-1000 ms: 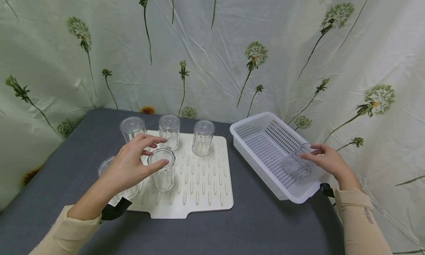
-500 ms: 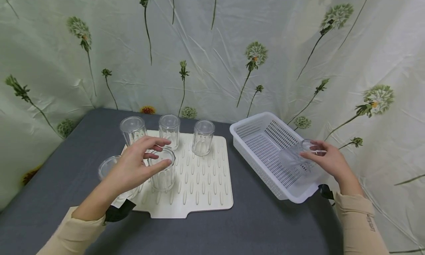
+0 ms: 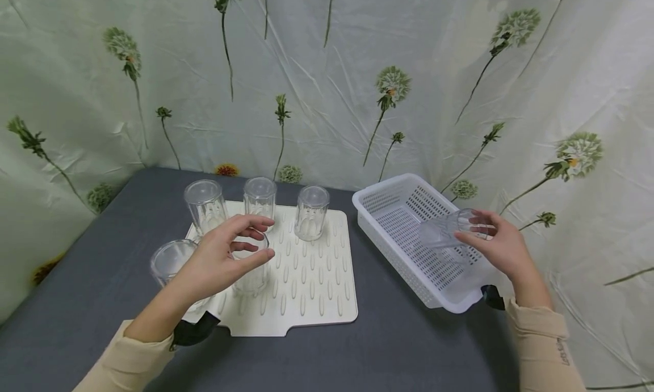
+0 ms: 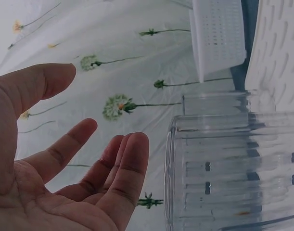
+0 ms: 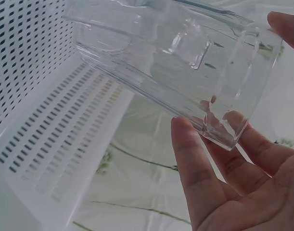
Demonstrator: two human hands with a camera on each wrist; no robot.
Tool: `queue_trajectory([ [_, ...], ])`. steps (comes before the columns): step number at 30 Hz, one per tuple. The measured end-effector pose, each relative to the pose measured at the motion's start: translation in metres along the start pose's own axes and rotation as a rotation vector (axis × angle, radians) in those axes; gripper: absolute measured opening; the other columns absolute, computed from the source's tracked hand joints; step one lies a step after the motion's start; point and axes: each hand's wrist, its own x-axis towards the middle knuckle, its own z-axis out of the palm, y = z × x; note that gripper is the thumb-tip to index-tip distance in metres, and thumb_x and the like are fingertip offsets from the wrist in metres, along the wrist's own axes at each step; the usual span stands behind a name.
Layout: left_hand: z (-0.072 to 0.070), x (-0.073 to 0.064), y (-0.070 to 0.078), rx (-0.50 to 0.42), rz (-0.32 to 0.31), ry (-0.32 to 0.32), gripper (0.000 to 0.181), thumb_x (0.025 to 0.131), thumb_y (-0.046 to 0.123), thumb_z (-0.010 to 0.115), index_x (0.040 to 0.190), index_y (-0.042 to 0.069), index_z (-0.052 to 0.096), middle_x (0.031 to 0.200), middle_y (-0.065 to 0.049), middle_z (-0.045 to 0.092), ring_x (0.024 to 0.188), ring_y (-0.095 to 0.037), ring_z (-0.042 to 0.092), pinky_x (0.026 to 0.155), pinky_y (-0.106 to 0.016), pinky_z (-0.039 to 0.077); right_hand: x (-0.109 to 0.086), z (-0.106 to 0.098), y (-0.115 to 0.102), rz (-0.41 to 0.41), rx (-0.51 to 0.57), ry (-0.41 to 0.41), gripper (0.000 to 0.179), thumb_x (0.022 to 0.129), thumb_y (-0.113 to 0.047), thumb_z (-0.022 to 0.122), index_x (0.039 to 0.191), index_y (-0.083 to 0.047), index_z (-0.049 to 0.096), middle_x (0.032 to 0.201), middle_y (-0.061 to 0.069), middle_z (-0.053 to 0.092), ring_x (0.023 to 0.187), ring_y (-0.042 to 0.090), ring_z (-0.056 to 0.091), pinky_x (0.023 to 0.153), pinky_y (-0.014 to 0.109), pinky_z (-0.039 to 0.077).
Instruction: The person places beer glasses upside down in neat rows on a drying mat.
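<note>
My right hand (image 3: 504, 245) grips a clear faceted glass (image 3: 440, 231) by one end over the white plastic basket (image 3: 395, 267). The glass lies tilted on its side, its far end pointing left. In the right wrist view the fingertips (image 5: 189, 144) and thumb press on the glass wall. My left hand (image 3: 222, 258) hangs above the white ridged drying mat (image 3: 319, 298), thumb and fingers apart and nothing held. It partly hides one glass (image 3: 250, 281); another glass (image 3: 174, 258) stands left of the wrist. In the left wrist view a glass (image 4: 219, 168) looms beside the fingers.
Three more glasses stand along the mat's back: one at the left (image 3: 204, 202), a middle glass (image 3: 260, 199) and a right glass (image 3: 310, 213). The dark grey table (image 3: 388, 346) runs back to a dandelion-print curtain (image 3: 327, 85).
My right hand has lifted the glass a little and shifted it left, tilting it flatter over the basket. My left hand has drifted slightly right over the mat.
</note>
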Motion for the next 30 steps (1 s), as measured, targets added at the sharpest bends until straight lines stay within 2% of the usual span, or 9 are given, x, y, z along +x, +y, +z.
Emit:
queue_trajectory([
  [7, 0.003, 0.001, 0.0, -0.043, -0.029, -0.033, 0.049, 0.097, 0.021, 0.083, 0.142, 0.019, 0.064, 0.139, -0.002, 0.067, 0.116, -0.023, 0.07, 0.098, -0.026, 0.061, -0.012, 0.004, -0.01, -0.049, 0.053, 0.047, 0.081, 0.1, -0.038, 0.078, 0.163, -0.002, 0.04, 0.151, 0.03, 0.055, 0.135, 0.052, 0.055, 0.074, 0.002, 0.046],
  [11, 0.004, 0.003, 0.001, -0.069, -0.051, -0.048, 0.05, 0.096, 0.022, 0.083, 0.143, 0.021, 0.063, 0.138, -0.002, 0.067, 0.117, -0.023, 0.069, 0.099, -0.025, 0.06, -0.02, 0.007, -0.016, -0.08, 0.081, 0.073, 0.078, 0.1, -0.032, 0.079, 0.162, -0.003, 0.042, 0.149, 0.029, 0.056, 0.131, 0.048, 0.058, 0.076, 0.001, 0.048],
  [13, 0.005, 0.003, 0.001, -0.074, -0.058, -0.055, 0.051, 0.097, 0.023, 0.083, 0.144, 0.022, 0.063, 0.137, -0.002, 0.067, 0.118, -0.021, 0.069, 0.099, -0.025, 0.06, -0.024, 0.008, -0.019, -0.089, 0.087, 0.088, 0.078, 0.099, -0.031, 0.08, 0.162, -0.005, 0.042, 0.149, 0.027, 0.056, 0.128, 0.041, 0.06, 0.079, 0.0, 0.048],
  [18, 0.007, 0.005, 0.001, -0.065, -0.066, -0.067, 0.053, 0.096, 0.024, 0.084, 0.145, 0.023, 0.062, 0.136, -0.002, 0.067, 0.118, -0.02, 0.068, 0.098, -0.026, 0.06, -0.034, 0.01, -0.028, -0.106, 0.095, 0.119, 0.079, 0.095, -0.029, 0.085, 0.161, -0.01, 0.045, 0.148, 0.021, 0.058, 0.114, 0.001, 0.059, 0.085, -0.002, 0.045],
  [20, 0.007, 0.006, 0.0, -0.062, -0.07, -0.071, 0.054, 0.096, 0.024, 0.083, 0.146, 0.024, 0.061, 0.135, -0.002, 0.067, 0.118, -0.02, 0.068, 0.098, -0.027, 0.06, -0.037, 0.012, -0.031, -0.12, 0.101, 0.127, 0.079, 0.094, -0.026, 0.086, 0.16, -0.01, 0.046, 0.147, 0.02, 0.059, 0.109, -0.01, 0.056, 0.085, -0.002, 0.045],
  [30, 0.007, 0.011, 0.001, -0.081, -0.091, -0.099, 0.056, 0.097, 0.024, 0.082, 0.148, 0.024, 0.059, 0.135, -0.003, 0.066, 0.12, -0.022, 0.068, 0.103, -0.044, 0.06, -0.046, 0.022, -0.043, -0.194, 0.151, 0.129, 0.079, 0.091, -0.017, 0.089, 0.159, -0.01, 0.049, 0.146, 0.018, 0.06, 0.112, -0.014, 0.056, 0.09, -0.001, 0.048],
])
